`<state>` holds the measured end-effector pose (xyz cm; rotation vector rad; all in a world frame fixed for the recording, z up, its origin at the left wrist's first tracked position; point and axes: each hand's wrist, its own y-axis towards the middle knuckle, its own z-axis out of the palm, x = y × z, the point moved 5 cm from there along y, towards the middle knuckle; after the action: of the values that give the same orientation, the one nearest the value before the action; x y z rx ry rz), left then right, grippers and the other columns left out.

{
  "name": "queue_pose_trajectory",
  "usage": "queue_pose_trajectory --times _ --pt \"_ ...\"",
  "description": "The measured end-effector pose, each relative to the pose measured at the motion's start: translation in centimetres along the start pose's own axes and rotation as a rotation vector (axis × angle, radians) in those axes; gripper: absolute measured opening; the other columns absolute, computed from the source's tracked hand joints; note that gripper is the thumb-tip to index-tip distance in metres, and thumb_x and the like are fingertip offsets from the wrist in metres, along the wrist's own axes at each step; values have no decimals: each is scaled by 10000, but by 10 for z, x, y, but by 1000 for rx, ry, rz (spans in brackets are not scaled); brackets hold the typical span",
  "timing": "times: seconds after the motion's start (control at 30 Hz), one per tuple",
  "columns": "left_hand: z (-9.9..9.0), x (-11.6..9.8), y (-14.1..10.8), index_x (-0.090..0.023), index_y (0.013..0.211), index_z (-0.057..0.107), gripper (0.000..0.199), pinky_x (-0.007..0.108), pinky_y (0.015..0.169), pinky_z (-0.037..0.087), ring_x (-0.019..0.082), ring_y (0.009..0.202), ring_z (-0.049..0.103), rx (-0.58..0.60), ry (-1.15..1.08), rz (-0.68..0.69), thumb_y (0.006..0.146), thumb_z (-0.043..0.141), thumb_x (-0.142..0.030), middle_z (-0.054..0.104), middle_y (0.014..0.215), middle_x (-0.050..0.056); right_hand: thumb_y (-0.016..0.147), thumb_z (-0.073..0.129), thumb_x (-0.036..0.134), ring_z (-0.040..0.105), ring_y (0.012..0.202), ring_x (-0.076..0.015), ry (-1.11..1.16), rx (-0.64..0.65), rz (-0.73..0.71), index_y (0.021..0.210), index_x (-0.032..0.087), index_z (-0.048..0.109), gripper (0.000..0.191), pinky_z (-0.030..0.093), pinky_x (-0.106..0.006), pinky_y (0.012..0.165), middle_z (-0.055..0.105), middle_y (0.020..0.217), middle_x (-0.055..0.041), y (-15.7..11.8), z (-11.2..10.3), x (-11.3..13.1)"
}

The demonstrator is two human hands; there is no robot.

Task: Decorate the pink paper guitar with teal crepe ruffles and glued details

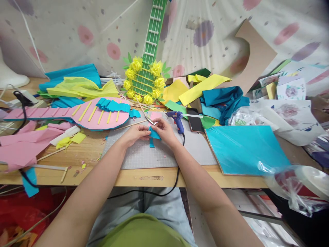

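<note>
Together, the left hand (136, 133) and right hand (166, 131) pinch one piece of blue paper (155, 134). Just right of the right hand I see one glue gun (177, 120), then one phone (194, 123).

Wooden table (89, 154), grey mat (195, 154), blue board (248, 149)

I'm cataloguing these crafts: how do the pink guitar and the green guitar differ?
The pink guitar lies flat; the green guitar stands up, slightly tilted. Blue ruffles lie on the pink guitar; yellow flowers edge the green guitar. Both have yellow strips across the body.
</note>
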<state>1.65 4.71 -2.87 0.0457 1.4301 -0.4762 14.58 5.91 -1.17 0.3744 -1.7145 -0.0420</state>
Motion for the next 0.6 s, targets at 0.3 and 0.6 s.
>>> queue_pose_trajectory --times 0.3,0.6 --pt "0 1 2 -120 718 655 336 279 620 508 124 613 600 -79 10 43 485 783 -325 649 675 33 665 602 357 450 562 -94 24 15 24 860 220 504 257 352 -233 511 521 659 37 1 0 2" --pt "-1 -2 3 -137 766 700 327 324 680 509 165 689 614 -162 19 126 493 768 -305 676 706 27 716 563 388 436 564 -90 -30 -10 -6 873 219 521 235 342 -227 512 513 674 35 1 -2 -1"
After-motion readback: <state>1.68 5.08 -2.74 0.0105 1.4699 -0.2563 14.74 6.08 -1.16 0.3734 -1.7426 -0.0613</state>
